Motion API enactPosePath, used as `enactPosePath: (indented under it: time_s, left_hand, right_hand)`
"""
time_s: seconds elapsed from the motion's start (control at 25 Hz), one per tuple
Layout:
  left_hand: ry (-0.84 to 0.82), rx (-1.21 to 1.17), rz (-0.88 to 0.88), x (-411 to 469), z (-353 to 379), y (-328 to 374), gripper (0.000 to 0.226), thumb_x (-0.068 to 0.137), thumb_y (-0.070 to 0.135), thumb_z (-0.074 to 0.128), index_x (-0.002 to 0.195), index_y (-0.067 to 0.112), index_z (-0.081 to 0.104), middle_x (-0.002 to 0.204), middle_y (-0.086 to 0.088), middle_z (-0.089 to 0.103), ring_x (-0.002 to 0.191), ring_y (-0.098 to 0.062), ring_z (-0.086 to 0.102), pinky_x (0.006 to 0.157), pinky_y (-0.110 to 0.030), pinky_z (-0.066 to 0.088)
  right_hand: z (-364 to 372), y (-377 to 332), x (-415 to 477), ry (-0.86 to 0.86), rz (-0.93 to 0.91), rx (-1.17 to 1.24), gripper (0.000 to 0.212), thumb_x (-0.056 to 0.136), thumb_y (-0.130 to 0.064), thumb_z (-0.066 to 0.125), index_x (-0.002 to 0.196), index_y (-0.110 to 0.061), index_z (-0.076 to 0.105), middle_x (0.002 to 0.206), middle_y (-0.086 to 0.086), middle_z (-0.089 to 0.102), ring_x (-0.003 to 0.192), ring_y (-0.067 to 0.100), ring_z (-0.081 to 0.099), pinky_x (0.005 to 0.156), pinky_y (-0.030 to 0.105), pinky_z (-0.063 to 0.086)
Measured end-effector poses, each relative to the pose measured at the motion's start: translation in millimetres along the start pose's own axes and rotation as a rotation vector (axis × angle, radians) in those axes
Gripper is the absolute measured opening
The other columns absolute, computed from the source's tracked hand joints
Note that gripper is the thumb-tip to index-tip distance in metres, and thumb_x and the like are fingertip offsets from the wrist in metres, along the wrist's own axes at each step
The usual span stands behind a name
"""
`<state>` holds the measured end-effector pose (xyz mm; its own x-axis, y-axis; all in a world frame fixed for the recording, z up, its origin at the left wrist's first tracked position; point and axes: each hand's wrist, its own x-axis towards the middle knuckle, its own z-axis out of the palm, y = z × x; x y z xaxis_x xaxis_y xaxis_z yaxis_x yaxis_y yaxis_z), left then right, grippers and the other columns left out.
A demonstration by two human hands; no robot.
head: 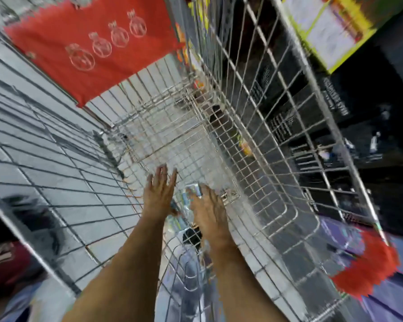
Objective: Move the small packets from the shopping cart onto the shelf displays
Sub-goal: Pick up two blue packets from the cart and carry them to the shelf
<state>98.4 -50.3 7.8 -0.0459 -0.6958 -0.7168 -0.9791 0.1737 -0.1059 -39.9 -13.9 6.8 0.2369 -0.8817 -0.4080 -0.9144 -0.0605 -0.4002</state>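
I look straight down into a wire shopping cart (254,126). Both my arms reach deep into it. My left hand (159,191) is spread flat with fingers apart near the cart floor. My right hand (207,205) curls over a small pale blue and white packet (194,190) at its fingertips. More small packets (180,212) lie blurred between and under my two hands. Whether the right hand grips the packet or only touches it is unclear. The frame is smeared by motion.
A red panel with printed outlines (84,49) hangs on the cart's far left side. Dark shelving with crates (335,135) stands to the right, with a yellow-green box (330,31) above. A red tag (368,263) sits at the cart's right rim. Grey tiled floor shows through the mesh.
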Motion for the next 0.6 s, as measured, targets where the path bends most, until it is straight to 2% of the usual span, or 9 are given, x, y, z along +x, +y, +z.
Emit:
enactPosePath:
  time_s: [0.08, 0.24, 0.32, 0.4, 0.48, 0.56, 0.6]
  left_hand:
    - [0.080, 0.047, 0.108, 12, -8, -3, 0.128, 0.067, 0.055, 0.072, 0.145, 0.011, -0.020, 0.156, -0.019, -0.017, 0.146, -0.033, -0.006, 0.118, -0.045, 0.006]
    - [0.144, -0.134, 0.111, 31, -34, 10, 0.123, 0.073, 0.048, 0.070, 0.142, 0.016, -0.026, 0.156, -0.013, -0.020, 0.146, -0.030, -0.010, 0.118, -0.046, 0.004]
    - [0.199, -0.249, 0.056, 26, -35, 20, 0.111, 0.079, 0.038, 0.068, 0.144, 0.021, -0.021, 0.159, -0.011, -0.013, 0.146, -0.029, -0.007, 0.118, -0.048, 0.011]
    - [0.273, -0.544, -0.126, 13, -25, 31, 0.099, 0.082, 0.036, 0.067, 0.148, 0.020, -0.005, 0.159, -0.013, -0.003, 0.146, -0.033, 0.003, 0.115, -0.050, 0.018]
    - [0.368, -0.956, -0.422, -6, -12, 50, 0.090, 0.079, 0.042, 0.069, 0.147, 0.013, 0.017, 0.155, -0.021, 0.013, 0.139, -0.039, 0.022, 0.110, -0.051, 0.029]
    - [0.424, -1.287, -0.664, -16, -8, 70, 0.088, 0.075, 0.047, 0.071, 0.140, 0.006, 0.030, 0.143, -0.025, 0.026, 0.127, -0.040, 0.036, 0.102, -0.047, 0.040]
    - [0.408, -1.366, -0.731, -16, -8, 77, 0.090, 0.072, 0.048, 0.073, 0.138, 0.005, 0.031, 0.137, -0.024, 0.030, 0.123, -0.039, 0.039, 0.100, -0.045, 0.041]
  right_hand:
    - [-3, 12, 1, 0.009, -0.030, -0.048, 0.049, 0.087, -0.013, 0.054, 0.132, -0.026, 0.043, 0.137, 0.014, 0.046, 0.119, 0.033, 0.047, 0.096, 0.044, 0.042]
    - [-14, 41, -8, 0.116, 0.283, 0.064, 0.058, 0.087, -0.010, 0.058, 0.136, -0.032, 0.037, 0.142, 0.012, 0.042, 0.122, 0.027, 0.045, 0.098, 0.041, 0.043]
    - [-19, 46, -9, 0.165, 0.379, 0.069, 0.060, 0.086, -0.015, 0.061, 0.137, -0.031, 0.034, 0.142, 0.012, 0.041, 0.121, 0.025, 0.045, 0.098, 0.039, 0.042]
    - [-22, 43, -4, 0.201, 0.424, 0.087, 0.053, 0.089, -0.029, 0.058, 0.137, -0.028, 0.034, 0.143, 0.013, 0.038, 0.122, 0.025, 0.044, 0.099, 0.039, 0.041]
    - [-18, 37, -1, 0.177, 0.441, 0.077, 0.058, 0.089, -0.043, 0.054, 0.139, -0.025, 0.031, 0.146, 0.013, 0.033, 0.127, 0.027, 0.039, 0.102, 0.042, 0.037]
    - [-15, 34, 2, 0.166, 0.441, 0.045, 0.064, 0.087, -0.045, 0.056, 0.140, -0.024, 0.028, 0.147, 0.013, 0.033, 0.129, 0.028, 0.037, 0.105, 0.042, 0.035]
    - [-14, 34, 4, 0.171, 0.430, 0.027, 0.065, 0.086, -0.042, 0.058, 0.140, -0.023, 0.027, 0.146, 0.014, 0.033, 0.129, 0.028, 0.037, 0.105, 0.042, 0.034]
